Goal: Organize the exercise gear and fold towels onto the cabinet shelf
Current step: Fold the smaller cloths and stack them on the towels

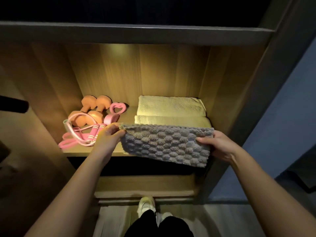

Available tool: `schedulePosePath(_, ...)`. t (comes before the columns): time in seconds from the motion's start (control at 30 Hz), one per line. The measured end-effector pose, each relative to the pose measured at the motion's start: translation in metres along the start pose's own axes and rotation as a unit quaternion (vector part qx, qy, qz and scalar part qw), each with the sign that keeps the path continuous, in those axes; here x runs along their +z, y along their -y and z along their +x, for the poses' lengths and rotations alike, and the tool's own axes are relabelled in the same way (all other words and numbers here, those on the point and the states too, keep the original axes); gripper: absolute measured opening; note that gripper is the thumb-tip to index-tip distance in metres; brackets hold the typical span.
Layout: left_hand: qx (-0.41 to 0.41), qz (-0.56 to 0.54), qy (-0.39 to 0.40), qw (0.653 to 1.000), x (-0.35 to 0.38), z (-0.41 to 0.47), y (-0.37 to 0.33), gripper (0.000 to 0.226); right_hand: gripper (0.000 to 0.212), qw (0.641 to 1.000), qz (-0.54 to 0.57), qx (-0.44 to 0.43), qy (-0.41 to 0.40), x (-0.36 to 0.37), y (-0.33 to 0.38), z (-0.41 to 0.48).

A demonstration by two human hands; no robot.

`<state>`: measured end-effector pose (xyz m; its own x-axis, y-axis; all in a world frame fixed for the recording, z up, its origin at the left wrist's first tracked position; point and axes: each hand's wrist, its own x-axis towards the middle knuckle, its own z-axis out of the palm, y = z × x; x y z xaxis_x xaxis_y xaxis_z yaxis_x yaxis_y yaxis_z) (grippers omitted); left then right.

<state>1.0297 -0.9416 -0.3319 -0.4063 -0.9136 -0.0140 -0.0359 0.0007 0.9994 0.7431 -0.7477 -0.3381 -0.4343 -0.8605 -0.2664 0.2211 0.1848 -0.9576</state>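
Note:
A folded grey bubble-textured towel (166,146) hangs at the front edge of the lit cabinet shelf (95,152). My left hand (106,137) pinches its left corner and my right hand (218,145) grips its right edge. Behind it two folded cream towels (171,106) lie on the right half of the shelf. On the left half lie two orange dumbbells (90,108), a pink heart-shaped grip tool (115,112) and a pink skipping rope (82,137) with striped handles.
The cabinet's wooden side walls (51,93) close the shelf left and right, with a board (136,33) above. A lower shelf (147,185) lies below. A dark rod end (15,106) juts in at the left. My feet in pale shoes (147,206) stand on the floor.

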Motion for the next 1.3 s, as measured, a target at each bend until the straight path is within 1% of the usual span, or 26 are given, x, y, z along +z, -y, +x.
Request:
schedulePosePath(0.1, 0.004, 0.001, -0.006, 1.0, -0.009, -0.042, -0.007, 0.024, 0.041, 0.999, 0.017, -0.011, 0.026, 0.007, -0.009, -0.036)
schedulePosePath(0.2, 0.022, 0.03, -0.054, 0.998, -0.013, -0.077, -0.009, 0.02, 0.038, 0.998, 0.047, -0.029, 0.035, 0.016, -0.017, -0.064)
schedulePosePath(0.27, 0.048, 0.037, -0.1, 0.993, -0.013, -0.097, -0.009, 0.013, 0.038, 0.998, 0.039, -0.054, 0.013, 0.024, -0.021, -0.08)
schedulePosePath(0.3, 0.069, 0.049, -0.12, 0.989, -0.014, -0.107, -0.008, 0.012, 0.037, 0.997, 0.013, -0.08, -0.007, 0.03, -0.024, -0.086)
schedulePosePath(0.4, 0.149, 0.087, -0.163, 0.971, -0.013, -0.13, -0.003, 0.012, 0.021, 0.976, -0.072, -0.179, -0.099, 0.047, -0.029, -0.106)
schedulePosePath(0.43, 0.176, 0.1, -0.182, 0.962, -0.012, -0.136, -0.001, 0.011, 0.024, 0.966, -0.085, -0.207, -0.126, 0.052, -0.032, -0.11)
schedulePosePath(0.53, 0.223, 0.13, -0.227, 0.939, -0.009, -0.15, 0.004, 0.009, 0.055, 0.941, -0.115, -0.26, -0.184, 0.062, -0.041, -0.119)
schedulePosePath(0.57, 0.225, 0.134, -0.232, 0.937, -0.008, -0.152, 0.005, 0.009, 0.06, 0.933, -0.119, -0.275, -0.199, 0.064, -0.042, -0.122)
schedulePosePath(0.63, 0.22, 0.133, -0.221, 0.941, -0.007, -0.157, 0.006, 0.011, 0.061, 0.916, -0.141, -0.301, -0.224, 0.07, -0.043, -0.127)
schedulePosePath(0.73, 0.168, 0.094, -0.159, 0.968, -0.006, -0.161, 0.002, 0.012, 0.054, 0.898, -0.163, -0.326, -0.248, 0.075, -0.045, -0.131)
schedulePosePath(0.8, 0.148, 0.066, -0.139, 0.977, -0.008, -0.16, 0.0, 0.018, 0.052, 0.892, -0.157, -0.336, -0.259, 0.076, -0.046, -0.13)
schedulePosePath(0.9, 0.15, 0.069, -0.165, 0.972, -0.012, -0.156, 0.004, 0.036, 0.049, 0.887, -0.162, -0.341, -0.266, 0.073, -0.046, -0.123)
schedulePosePath(1.0, 0.17, 0.093, -0.208, 0.959, -0.009, -0.149, 0.013, 0.033, 0.046, 0.885, -0.208, -0.324, -0.263, 0.068, -0.047, -0.11)
schedulePosePath(1.1, 0.153, 0.113, -0.204, 0.96, 0.002, -0.128, 0.023, 0.026, 0.045, 0.902, -0.222, -0.271, -0.252, 0.058, -0.045, -0.087)
schedulePosePath(1.17, 0.113, 0.118, -0.193, 0.967, 0.01, -0.103, 0.029, 0.024, 0.044, 0.923, -0.217, -0.202, -0.244, 0.051, -0.04, -0.066)
schedulePosePath(1.2, 0.091, 0.128, -0.188, 0.97, 0.014, -0.091, 0.033, 0.027, 0.041, 0.938, -0.199, -0.161, -0.233, 0.046, -0.037, -0.056)
schedulePosePath(1.27, 0.045, 0.158, -0.175, 0.971, 0.024, -0.06, 0.041, 0.032, 0.027, 0.971, -0.125, -0.059, -0.193, 0.035, -0.031, -0.033)
schedulePosePath(1.3, 0.027, 0.174, -0.167, 0.97, 0.03, -0.045, 0.045, 0.032, 0.023, 0.979, -0.098, -0.016, -0.176, 0.03, -0.03, -0.022)
